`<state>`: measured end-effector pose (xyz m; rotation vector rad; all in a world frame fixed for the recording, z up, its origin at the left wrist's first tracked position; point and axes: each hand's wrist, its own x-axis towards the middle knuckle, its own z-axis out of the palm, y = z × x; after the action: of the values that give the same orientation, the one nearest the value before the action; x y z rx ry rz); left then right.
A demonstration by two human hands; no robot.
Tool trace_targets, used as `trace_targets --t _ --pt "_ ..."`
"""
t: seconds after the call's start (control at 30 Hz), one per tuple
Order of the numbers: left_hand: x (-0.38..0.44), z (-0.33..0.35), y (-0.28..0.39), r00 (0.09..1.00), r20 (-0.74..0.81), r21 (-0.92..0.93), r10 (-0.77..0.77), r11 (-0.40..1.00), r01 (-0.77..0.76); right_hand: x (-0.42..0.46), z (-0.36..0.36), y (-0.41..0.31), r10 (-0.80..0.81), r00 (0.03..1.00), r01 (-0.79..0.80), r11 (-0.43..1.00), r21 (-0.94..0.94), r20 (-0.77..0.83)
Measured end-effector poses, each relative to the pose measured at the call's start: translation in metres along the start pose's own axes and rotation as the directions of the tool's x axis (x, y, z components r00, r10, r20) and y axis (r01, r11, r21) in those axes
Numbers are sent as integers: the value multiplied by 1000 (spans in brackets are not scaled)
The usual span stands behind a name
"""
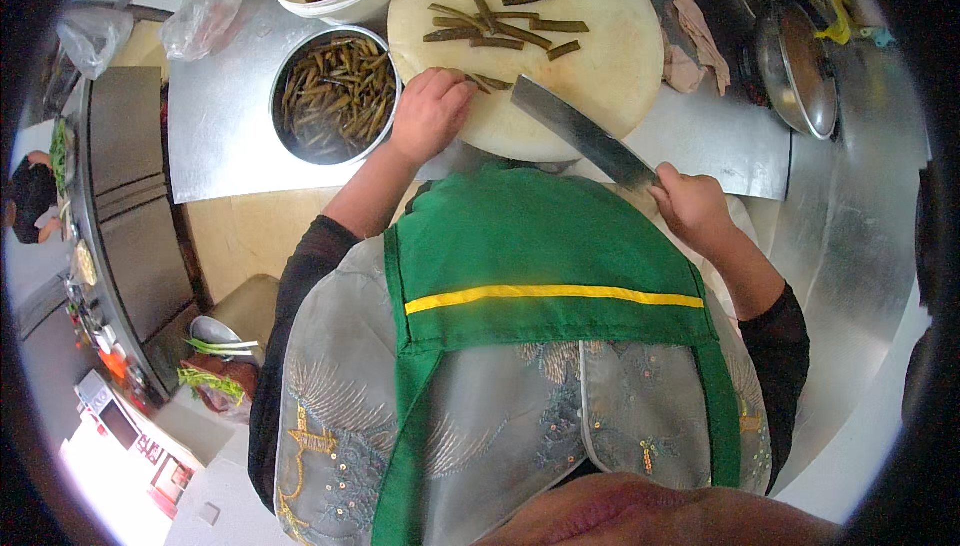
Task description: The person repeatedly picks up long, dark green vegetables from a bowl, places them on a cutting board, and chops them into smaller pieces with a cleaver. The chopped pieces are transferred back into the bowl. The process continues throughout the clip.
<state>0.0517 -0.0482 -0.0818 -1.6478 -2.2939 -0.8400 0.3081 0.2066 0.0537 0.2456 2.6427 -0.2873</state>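
My right hand [691, 205] grips the handle of a Chinese cleaver [581, 130]. Its broad blade slants up to the left over the near edge of a round, pale chopping board [607, 88]. Curled at the board's left edge, my left hand [433, 112] holds down a few thin, dark green vegetable pieces [491, 83]. They stick out from the fingertips towards the blade tip; how much lies under the fingers is hidden. Several longer dark green vegetable strips [499, 42] lie loose farther back. Left of my hand, a round metal container [273, 100] holds many cut pieces [337, 92].
Behind the metal container stands a white tub [352, 7] with more dark vegetable pieces. Plastic bags [201, 13] lie at the left of the steel table [217, 133]. On the right are a crumpled pink cloth [701, 40] and a lidded pan [802, 73]. Another person [34, 197] is at far left.
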Motion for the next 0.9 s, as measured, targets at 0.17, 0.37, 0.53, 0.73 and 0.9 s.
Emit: trace_targets --t 0.17,0.37,0.53,0.73,0.9 --pt "26 15 12 988 26 -64 152 987 -150 5 27 2 208 940 -95 920 380 -269" --pt "-10 -30 -61 953 137 227 -270 945 235 21 46 9 413 837 -242 867 436 -357" --pt "34 -34 -53 993 -60 214 -100 971 110 25 60 10 406 830 -262 889 375 -383" --pt "93 2 -78 967 207 382 -146 922 57 27 59 3 370 825 -250 917 312 -428" --pt "82 2 -77 968 205 253 -147 963 93 24 68 4 406 782 -251 900 356 -473"
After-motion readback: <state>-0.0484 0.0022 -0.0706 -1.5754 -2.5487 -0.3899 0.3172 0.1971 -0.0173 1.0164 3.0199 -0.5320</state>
